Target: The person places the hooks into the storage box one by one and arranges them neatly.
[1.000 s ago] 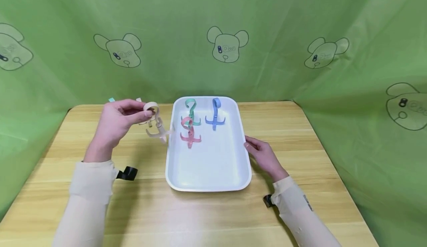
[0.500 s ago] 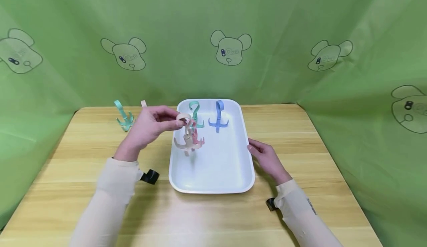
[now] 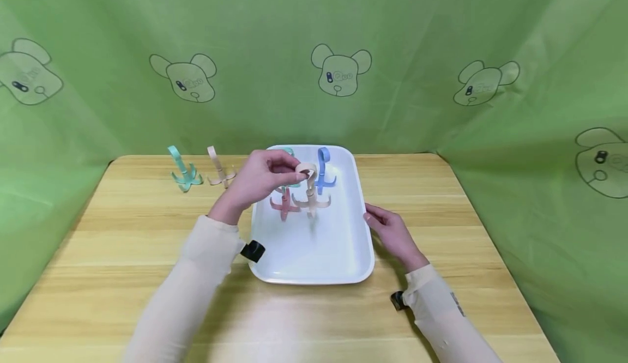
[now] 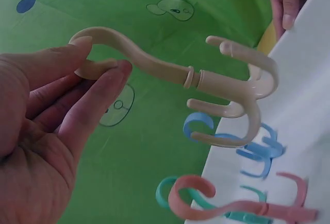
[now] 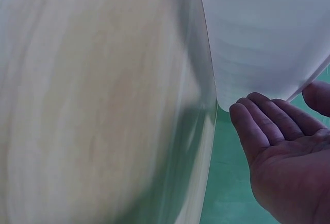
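Observation:
Between thumb and fingertips, my left hand (image 3: 260,177) pinches the curled top of a beige hanging hook (image 4: 160,67), whose upturned prongs hang over the white tray (image 3: 316,254). Inside the tray, a blue hook (image 3: 321,158) stands at the far right and a pink hook (image 3: 284,206) at the left. Behind the pink one is a green hook (image 4: 164,192), partly hidden by my left hand in the head view. My right hand (image 3: 390,232) touches the tray's right side, its extended fingers against the outer wall and thumb at the rim (image 5: 308,82).
On the wooden table (image 3: 147,243), left of the tray, stand a turquoise hook (image 3: 183,172) and a pale pink hook (image 3: 218,167). A green curtain (image 3: 265,101) with mouse drawings rises behind the table and along both sides.
My left hand has carried the beige hook rightward from beside the tray to over its middle, past the pink hook. The right hand stays at the tray's side.

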